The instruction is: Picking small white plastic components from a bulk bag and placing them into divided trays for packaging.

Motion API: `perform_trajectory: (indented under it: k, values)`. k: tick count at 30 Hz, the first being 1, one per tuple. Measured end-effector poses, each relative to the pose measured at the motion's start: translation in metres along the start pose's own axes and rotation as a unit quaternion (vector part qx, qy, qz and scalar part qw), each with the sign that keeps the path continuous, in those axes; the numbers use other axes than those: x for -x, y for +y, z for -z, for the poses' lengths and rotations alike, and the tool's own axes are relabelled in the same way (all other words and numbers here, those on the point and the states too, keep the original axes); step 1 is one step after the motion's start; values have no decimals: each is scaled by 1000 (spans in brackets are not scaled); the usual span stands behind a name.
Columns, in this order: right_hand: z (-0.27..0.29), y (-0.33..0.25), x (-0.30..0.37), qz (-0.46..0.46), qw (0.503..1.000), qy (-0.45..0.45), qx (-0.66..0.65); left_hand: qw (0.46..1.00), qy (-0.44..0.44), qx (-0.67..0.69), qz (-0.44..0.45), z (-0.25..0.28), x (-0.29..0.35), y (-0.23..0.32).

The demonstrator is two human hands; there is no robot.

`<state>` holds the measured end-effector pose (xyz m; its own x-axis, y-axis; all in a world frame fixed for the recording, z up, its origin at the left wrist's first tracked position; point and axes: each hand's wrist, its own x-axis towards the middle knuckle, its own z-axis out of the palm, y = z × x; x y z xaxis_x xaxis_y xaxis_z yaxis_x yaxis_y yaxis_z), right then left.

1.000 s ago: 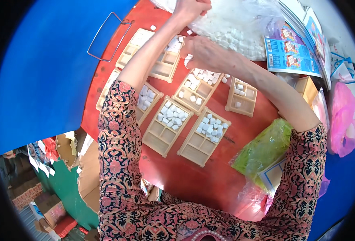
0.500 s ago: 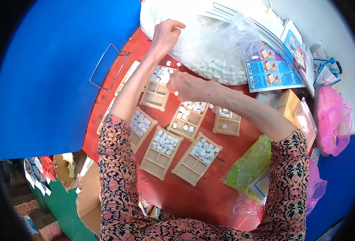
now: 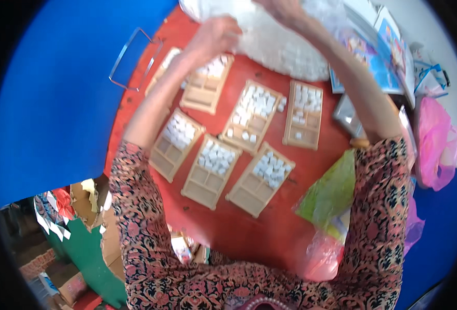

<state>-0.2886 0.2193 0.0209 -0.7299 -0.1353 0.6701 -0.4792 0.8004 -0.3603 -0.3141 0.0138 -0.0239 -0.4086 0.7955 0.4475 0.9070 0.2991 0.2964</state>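
At the far side of the red table, my left hand (image 3: 215,37) is beside a big clear plastic bag (image 3: 285,49) of small white cubes. Its fingers are curled in, but blur hides what they hold, if anything. My right hand (image 3: 282,9) reaches over the bag at the top edge of the picture, its fingers cut off from sight. Below my hands are several small wooden trays with compartments. White cubes (image 3: 259,101) are heaped in the far part of the middle tray (image 3: 257,125). Under my left wrist sits another partly filled tray (image 3: 200,98).
A wire handle (image 3: 135,59) stands at the table's left edge, by a blue surface (image 3: 58,103). Printed blue sheets (image 3: 388,72), a green plastic packet (image 3: 326,191) and a pink bag (image 3: 437,144) are on the right. A torn cardboard box (image 3: 111,232) is at lower left.
My right hand has moved away from the far-left tray, up and right over the bag. The left hand remains near the bag's left side. The whole view has shifted, moving the trays upward.
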Motion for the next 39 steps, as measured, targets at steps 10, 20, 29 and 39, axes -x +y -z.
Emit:
perform_trajectory:
  k: [10, 20, 29, 39]
  values:
    - [61, -52, 113, -54, 918, -393, 22, 960, 154, 224, -62, 11, 30, 63]
    - [38, -72, 159, -11, 925, -374, 69, 986, 0, 52, 157, 23, 69, 40]
    - [28, -57, 160, -14, 927, -375, 29, 958, -191, 163, 136, 9, 80, 90]
    - [46, -55, 46, 33, 988, -141, 61, 959, -212, 134, 134, 3, 106, 98]
